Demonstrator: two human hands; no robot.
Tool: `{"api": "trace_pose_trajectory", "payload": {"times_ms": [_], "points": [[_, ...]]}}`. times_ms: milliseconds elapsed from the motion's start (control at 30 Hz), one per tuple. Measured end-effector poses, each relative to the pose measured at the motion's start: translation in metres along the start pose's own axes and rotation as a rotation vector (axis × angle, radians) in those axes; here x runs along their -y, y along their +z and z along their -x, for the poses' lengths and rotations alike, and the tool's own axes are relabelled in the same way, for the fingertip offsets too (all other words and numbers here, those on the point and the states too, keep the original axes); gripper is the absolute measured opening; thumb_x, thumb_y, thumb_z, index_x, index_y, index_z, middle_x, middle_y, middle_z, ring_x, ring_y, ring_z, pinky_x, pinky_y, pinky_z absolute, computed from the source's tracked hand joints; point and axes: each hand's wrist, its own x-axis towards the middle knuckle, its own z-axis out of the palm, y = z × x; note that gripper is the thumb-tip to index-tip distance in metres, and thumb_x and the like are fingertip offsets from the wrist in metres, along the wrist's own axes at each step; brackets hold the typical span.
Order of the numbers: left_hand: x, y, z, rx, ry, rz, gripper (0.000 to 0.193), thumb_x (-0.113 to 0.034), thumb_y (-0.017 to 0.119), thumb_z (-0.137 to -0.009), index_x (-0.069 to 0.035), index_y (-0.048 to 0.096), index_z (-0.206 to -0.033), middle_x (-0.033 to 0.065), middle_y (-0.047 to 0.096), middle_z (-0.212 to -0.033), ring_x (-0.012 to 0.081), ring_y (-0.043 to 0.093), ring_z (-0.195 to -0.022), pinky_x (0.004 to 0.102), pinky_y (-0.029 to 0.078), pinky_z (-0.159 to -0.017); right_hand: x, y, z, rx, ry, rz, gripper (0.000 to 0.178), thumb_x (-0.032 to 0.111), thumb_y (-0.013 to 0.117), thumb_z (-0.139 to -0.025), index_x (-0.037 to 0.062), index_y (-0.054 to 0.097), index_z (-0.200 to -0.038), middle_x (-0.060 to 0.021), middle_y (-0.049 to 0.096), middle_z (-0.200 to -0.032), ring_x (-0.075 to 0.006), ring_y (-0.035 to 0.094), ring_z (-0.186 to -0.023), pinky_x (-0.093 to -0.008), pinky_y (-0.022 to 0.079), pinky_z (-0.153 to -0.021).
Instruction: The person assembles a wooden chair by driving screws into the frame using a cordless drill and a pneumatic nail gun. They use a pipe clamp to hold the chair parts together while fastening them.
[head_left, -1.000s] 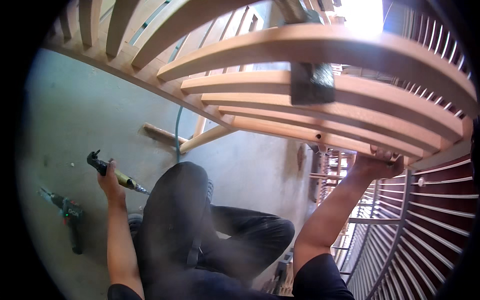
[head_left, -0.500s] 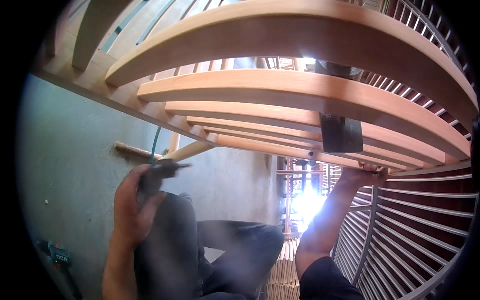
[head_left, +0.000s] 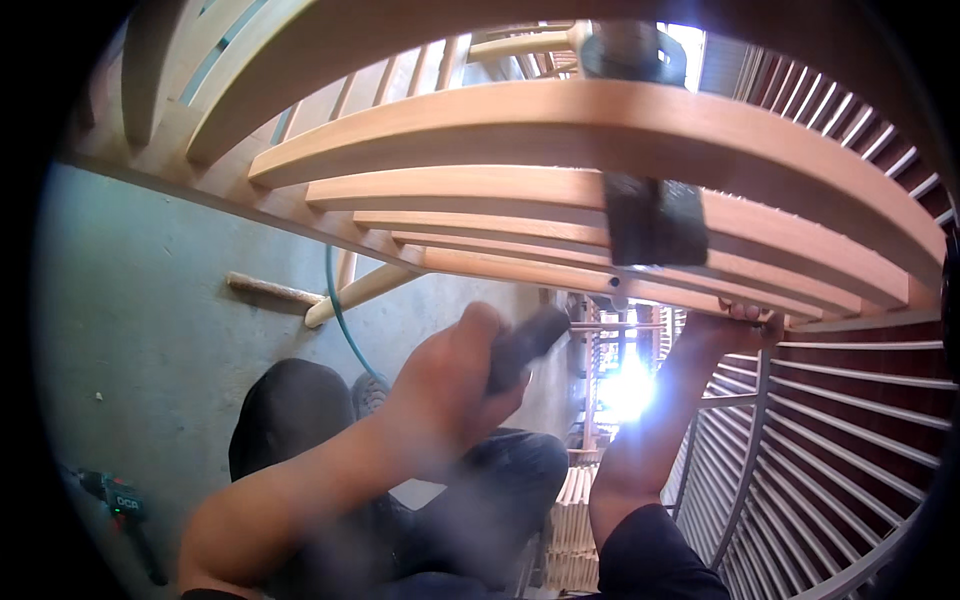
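Observation:
A large pale wooden frame with curved slats (head_left: 480, 190) spans the upper view. My right hand (head_left: 742, 328) is closed around its lower rail (head_left: 520, 280) at the right, fingertips showing above the edge. My left hand (head_left: 455, 375) is closed around a dark hand tool (head_left: 525, 350), blurred by motion; its exact kind I cannot make out. The tool points up and right, below the rail, where a small dark round spot (head_left: 615, 283) shows. Whether the tool touches the wood cannot be seen.
A teal hose (head_left: 345, 315) runs down behind my left arm. A cordless drill (head_left: 118, 510) lies on the floor at lower left, and a wooden stick (head_left: 275, 288) farther up. Metal-barred racks (head_left: 840, 430) stand at right. A dark block (head_left: 655, 225) shows among the slats.
My left hand has swung right with the dark tool, from beside my knee to below the rail. My right hand keeps its hold. The frame appears slightly higher in view.

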Motion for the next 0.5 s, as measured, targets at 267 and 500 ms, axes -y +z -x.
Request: {"api": "trace_pose_trajectory", "payload": {"times_ms": [267,500], "points": [[0.001,0.086,-0.028,-0.116,0.006,0.256,0.033,-0.005,0.074,-0.086,-0.001,0.052,-0.109,0.0081,0.059,-0.082,0.0171,0.06,-0.073,0.0342,0.051,-0.069,-0.004,0.002,0.005,-0.064,0.134,-0.25,0.022,0.038,0.061,-0.083,0.0162,0.06,-0.082,0.0028,0.059,-0.059,-0.0134,0.057,-0.047,-0.0309,0.052,-0.049],[-0.002,0.107,-0.058,-0.04,-0.194,0.419,0.021,0.002,0.068,-0.091,0.0,0.05,-0.102,0.0068,0.061,-0.087,0.0159,0.067,-0.081,0.0318,0.057,-0.074,-0.001,0.012,0.017,-0.283,0.123,-0.24,0.029,0.037,0.065,-0.083,0.0128,0.061,-0.1,0.0018,0.056,-0.059,-0.0144,0.056,-0.047,-0.0325,0.056,-0.052]]}}
